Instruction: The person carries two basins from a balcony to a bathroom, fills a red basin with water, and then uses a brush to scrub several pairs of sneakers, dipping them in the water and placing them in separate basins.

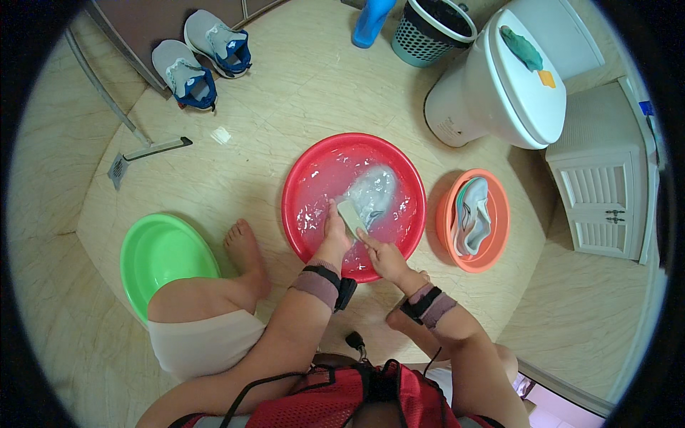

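A red plastic basin (289, 198) of sudsy water stands on the floor before me. My left hand (336, 227), at the basin's near side, holds a pale scrubbing brush (350, 218) along its left edge. The brush's underside is hidden. The fingertips of my right hand (385, 258) touch the brush's near end, and that hand reaches over the basin's near right rim. Just beyond the brush, a light grey-white shoe or cloth item (372, 190) lies partly under the water; its exact kind is hard to tell.
An orange basin (503, 235) with folded cloths (472, 216) stands right, a green basin (166, 251) left. Farther off are grey-blue sneakers (200, 64), a floor squeegee (158, 148), a blue bottle (371, 24), a waste basket (423, 43), a toilet (514, 101) and a white cabinet (599, 187).
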The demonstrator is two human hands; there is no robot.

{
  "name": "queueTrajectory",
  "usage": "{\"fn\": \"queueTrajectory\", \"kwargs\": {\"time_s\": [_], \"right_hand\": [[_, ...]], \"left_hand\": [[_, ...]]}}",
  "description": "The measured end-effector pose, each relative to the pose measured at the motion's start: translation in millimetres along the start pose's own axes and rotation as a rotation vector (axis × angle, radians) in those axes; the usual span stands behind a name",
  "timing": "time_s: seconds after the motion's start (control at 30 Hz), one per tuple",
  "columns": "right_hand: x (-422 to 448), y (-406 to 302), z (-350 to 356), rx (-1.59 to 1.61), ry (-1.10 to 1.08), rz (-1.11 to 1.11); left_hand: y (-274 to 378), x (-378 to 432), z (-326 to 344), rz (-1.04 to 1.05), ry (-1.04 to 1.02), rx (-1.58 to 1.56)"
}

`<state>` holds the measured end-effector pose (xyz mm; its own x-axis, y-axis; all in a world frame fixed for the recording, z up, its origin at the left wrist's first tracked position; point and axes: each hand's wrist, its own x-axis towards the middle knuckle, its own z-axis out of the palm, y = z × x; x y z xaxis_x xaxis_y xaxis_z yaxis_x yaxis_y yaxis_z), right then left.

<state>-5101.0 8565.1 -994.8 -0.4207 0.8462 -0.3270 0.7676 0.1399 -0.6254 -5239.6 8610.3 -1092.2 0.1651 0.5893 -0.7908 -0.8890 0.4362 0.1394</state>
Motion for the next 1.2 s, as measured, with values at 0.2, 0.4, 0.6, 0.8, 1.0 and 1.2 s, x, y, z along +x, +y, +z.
{"fn": "queueTrajectory", "kwargs": {"time_s": [0.2, 0.4, 0.6, 0.8, 1.0, 1.2], "right_hand": [[33, 14, -8, -0.431, 0.032, 0.045], [46, 26, -15, -0.283, 0.103, 0.131], [4, -7, 0, -0.272, -0.078, 0.066], [64, 42, -31, -0.649, -0.056, 0.243], [44, 43, -4, -0.357, -0.045, 0.219], [13, 1, 5, -0.325, -0.109, 0.104]], "left_hand": [[-12, 23, -23, 0.053, 0.042, -0.038], [-18, 12, -7, 0.055, 0.194, 0.048], [-14, 5, -13, 0.089, 0.112, -0.009], [-24, 14, -15, 0.101, 0.117, 0.023], [-21, 9, -3, 0.078, 0.2, 0.048], [-16, 9, -12, 0.107, 0.113, -0.008]]}}
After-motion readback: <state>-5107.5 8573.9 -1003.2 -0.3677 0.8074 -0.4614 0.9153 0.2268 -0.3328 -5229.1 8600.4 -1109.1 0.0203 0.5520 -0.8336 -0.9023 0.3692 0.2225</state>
